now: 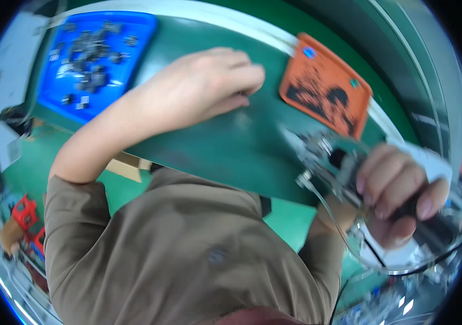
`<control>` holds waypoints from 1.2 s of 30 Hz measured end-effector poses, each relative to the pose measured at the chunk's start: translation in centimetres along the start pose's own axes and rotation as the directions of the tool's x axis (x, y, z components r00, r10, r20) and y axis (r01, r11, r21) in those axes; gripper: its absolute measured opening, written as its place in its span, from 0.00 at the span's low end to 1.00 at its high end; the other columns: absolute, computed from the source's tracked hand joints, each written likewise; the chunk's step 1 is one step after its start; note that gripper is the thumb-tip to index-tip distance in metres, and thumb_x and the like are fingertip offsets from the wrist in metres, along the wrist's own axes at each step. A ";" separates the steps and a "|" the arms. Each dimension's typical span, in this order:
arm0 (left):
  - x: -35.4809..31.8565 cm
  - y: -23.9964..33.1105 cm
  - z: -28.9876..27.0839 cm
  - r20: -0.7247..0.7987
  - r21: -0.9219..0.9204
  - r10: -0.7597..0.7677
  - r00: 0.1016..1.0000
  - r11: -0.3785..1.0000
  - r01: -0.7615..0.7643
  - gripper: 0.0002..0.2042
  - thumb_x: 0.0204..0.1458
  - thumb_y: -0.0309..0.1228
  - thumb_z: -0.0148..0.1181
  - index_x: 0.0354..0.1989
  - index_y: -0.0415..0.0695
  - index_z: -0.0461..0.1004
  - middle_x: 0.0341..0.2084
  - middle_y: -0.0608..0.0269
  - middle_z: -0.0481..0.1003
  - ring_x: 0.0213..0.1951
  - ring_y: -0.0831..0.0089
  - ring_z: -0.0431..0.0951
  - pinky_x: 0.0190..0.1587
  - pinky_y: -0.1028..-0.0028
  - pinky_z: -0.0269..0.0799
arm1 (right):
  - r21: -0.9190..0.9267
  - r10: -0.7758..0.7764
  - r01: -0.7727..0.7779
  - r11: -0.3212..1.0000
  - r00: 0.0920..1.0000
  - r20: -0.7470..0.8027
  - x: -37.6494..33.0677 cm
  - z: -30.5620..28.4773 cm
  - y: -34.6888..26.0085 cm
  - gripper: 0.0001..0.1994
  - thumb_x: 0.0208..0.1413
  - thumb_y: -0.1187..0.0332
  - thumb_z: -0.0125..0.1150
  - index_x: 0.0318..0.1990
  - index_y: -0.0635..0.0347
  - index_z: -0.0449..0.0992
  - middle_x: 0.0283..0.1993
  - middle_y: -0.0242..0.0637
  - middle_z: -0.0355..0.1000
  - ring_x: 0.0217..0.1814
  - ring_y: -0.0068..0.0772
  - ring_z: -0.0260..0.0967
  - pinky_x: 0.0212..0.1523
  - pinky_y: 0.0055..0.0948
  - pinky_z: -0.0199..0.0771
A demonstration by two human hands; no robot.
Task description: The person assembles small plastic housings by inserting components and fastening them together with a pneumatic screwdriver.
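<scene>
My left hand (215,81) is held over the green tabletop (204,154), between two trays. Its fingers curl inward with the tips close together, and I cannot make out whether something small is between them. On the right, my right hand (396,195) is wrapped round the dark grip of a hand tool (323,154), probably a power screwdriver. The tool's silvery front end points left over the table, smeared by motion. A thin clear tube (326,208) runs from near its front and curves below my right hand.
A blue tray (57,78) of small grey metallic parts stands at the far left. An orange tray (326,62) at the far right holds many tiny black pieces, with a blue bit and a green bit. A pale rail (209,13) borders the table's far edge.
</scene>
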State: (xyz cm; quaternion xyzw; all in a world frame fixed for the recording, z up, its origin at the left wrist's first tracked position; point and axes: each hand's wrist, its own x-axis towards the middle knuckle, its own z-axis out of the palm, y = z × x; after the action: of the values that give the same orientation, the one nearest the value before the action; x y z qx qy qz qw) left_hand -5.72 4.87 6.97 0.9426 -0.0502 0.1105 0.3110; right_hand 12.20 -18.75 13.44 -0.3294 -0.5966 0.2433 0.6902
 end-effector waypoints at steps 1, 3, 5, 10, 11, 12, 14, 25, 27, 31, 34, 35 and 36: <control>0.0 0.9 2.2 -0.003 -0.018 0.032 0.999 0.999 -0.032 0.12 0.48 0.25 0.70 0.36 0.41 0.71 0.34 0.57 0.74 0.42 0.53 0.77 0.43 0.58 0.74 | 0.017 0.019 -0.020 1.000 1.000 0.020 0.0 -0.2 -0.3 0.16 0.66 0.55 0.63 0.53 0.49 0.67 0.28 0.25 0.69 0.26 0.22 0.65 0.29 0.25 0.67; 0.5 0.6 6.3 0.024 -0.061 0.088 0.996 0.994 -0.086 0.11 0.48 0.25 0.70 0.35 0.41 0.72 0.35 0.58 0.75 0.42 0.55 0.77 0.43 0.59 0.75 | 0.044 0.024 -0.025 0.999 0.999 0.036 -0.2 -0.5 -0.2 0.17 0.67 0.53 0.61 0.55 0.48 0.68 0.29 0.25 0.69 0.27 0.22 0.65 0.31 0.25 0.67; 0.6 0.1 8.4 0.058 -0.070 0.114 0.992 0.991 -0.109 0.10 0.48 0.25 0.70 0.35 0.41 0.74 0.37 0.59 0.76 0.42 0.56 0.78 0.43 0.60 0.76 | 0.040 0.055 -0.057 0.998 0.997 0.049 -0.2 -1.1 -0.4 0.17 0.68 0.52 0.60 0.55 0.49 0.69 0.29 0.25 0.69 0.27 0.22 0.65 0.30 0.25 0.67; 1.4 -1.3 10.4 -0.096 -0.134 0.198 0.975 0.969 -0.210 0.06 0.48 0.26 0.71 0.31 0.40 0.81 0.42 0.61 0.81 0.40 0.60 0.80 0.42 0.61 0.79 | 0.046 0.049 -0.056 0.997 0.990 0.131 -0.3 -2.2 0.3 0.18 0.67 0.50 0.60 0.54 0.49 0.67 0.30 0.25 0.70 0.27 0.22 0.67 0.30 0.25 0.70; 1.4 -1.6 10.5 -0.089 -0.140 0.202 0.975 0.967 -0.213 0.06 0.48 0.26 0.71 0.31 0.40 0.81 0.42 0.61 0.81 0.40 0.60 0.80 0.42 0.61 0.79 | 0.044 0.052 -0.057 0.997 0.991 0.122 -0.3 -2.4 0.4 0.18 0.67 0.50 0.60 0.54 0.49 0.67 0.30 0.25 0.70 0.27 0.22 0.67 0.30 0.25 0.70; 1.4 -1.6 10.5 -0.098 -0.145 0.218 0.971 0.962 -0.230 0.06 0.47 0.26 0.71 0.32 0.39 0.82 0.42 0.61 0.82 0.39 0.60 0.80 0.41 0.61 0.79 | 0.043 0.051 -0.058 0.997 0.988 0.144 -0.4 -2.5 0.5 0.18 0.67 0.51 0.61 0.54 0.49 0.67 0.30 0.25 0.70 0.27 0.22 0.67 0.30 0.25 0.71; 1.3 -1.8 10.5 -0.105 -0.158 0.230 0.967 0.957 -0.245 0.06 0.47 0.26 0.72 0.32 0.39 0.83 0.42 0.61 0.82 0.39 0.60 0.80 0.41 0.61 0.79 | 0.045 0.057 -0.065 0.997 0.985 0.162 -0.4 -2.6 0.7 0.18 0.67 0.52 0.61 0.54 0.49 0.66 0.30 0.25 0.70 0.27 0.22 0.68 0.30 0.25 0.71; 0.9 -1.9 10.4 -0.084 -0.176 0.199 0.977 0.962 -0.211 0.06 0.47 0.28 0.72 0.33 0.40 0.84 0.43 0.65 0.83 0.41 0.65 0.78 0.44 0.64 0.74 | -0.017 0.132 -0.132 0.991 0.968 0.212 -0.2 -1.9 2.2 0.16 0.67 0.55 0.61 0.53 0.47 0.65 0.30 0.25 0.69 0.26 0.23 0.69 0.27 0.27 0.73; 0.9 -1.8 10.6 -0.080 -0.172 0.187 0.979 0.965 -0.198 0.06 0.47 0.28 0.72 0.33 0.40 0.84 0.43 0.65 0.83 0.41 0.65 0.78 0.44 0.64 0.74 | -0.005 0.127 -0.129 0.992 0.968 0.218 -0.3 -1.9 2.3 0.16 0.67 0.54 0.60 0.53 0.47 0.64 0.30 0.25 0.69 0.26 0.23 0.69 0.28 0.27 0.73; 1.0 -1.6 10.6 -0.071 -0.167 0.178 0.981 0.968 -0.188 0.06 0.48 0.28 0.72 0.32 0.40 0.84 0.43 0.66 0.83 0.41 0.65 0.78 0.45 0.65 0.74 | -0.048 0.125 -0.117 0.992 0.967 0.221 -0.4 -1.9 2.3 0.15 0.68 0.54 0.59 0.53 0.47 0.64 0.31 0.26 0.69 0.26 0.23 0.69 0.28 0.27 0.73; 1.0 -1.8 10.7 -0.073 -0.165 0.179 0.981 0.968 -0.189 0.06 0.48 0.28 0.72 0.32 0.40 0.84 0.43 0.66 0.82 0.41 0.66 0.77 0.45 0.65 0.74 | -0.046 0.120 -0.113 0.993 0.968 0.221 -0.4 -1.9 2.6 0.15 0.68 0.54 0.59 0.53 0.47 0.64 0.31 0.26 0.69 0.26 0.23 0.69 0.28 0.27 0.72; 1.0 -1.8 10.6 -0.072 -0.167 0.178 0.981 0.968 -0.188 0.06 0.48 0.28 0.72 0.32 0.40 0.84 0.43 0.66 0.82 0.41 0.66 0.77 0.45 0.65 0.74 | -0.049 0.120 -0.112 0.993 0.967 0.223 -0.4 -1.8 2.7 0.15 0.68 0.54 0.59 0.53 0.47 0.65 0.31 0.26 0.69 0.26 0.22 0.69 0.28 0.27 0.72; 1.0 -1.9 10.7 -0.079 -0.167 0.180 0.981 0.967 -0.191 0.06 0.48 0.28 0.72 0.32 0.40 0.84 0.42 0.66 0.83 0.41 0.65 0.78 0.45 0.64 0.74 | -0.048 0.122 -0.114 0.992 0.967 0.224 -0.4 -1.8 2.8 0.15 0.68 0.54 0.59 0.53 0.47 0.65 0.31 0.26 0.69 0.26 0.22 0.69 0.28 0.27 0.72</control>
State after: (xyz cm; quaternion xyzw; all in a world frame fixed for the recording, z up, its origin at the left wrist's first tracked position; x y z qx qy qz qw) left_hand -2.53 0.01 -2.25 0.8990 -0.1376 0.1642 0.3820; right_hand 14.08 -17.46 10.95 -0.3465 -0.6548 0.3094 0.5962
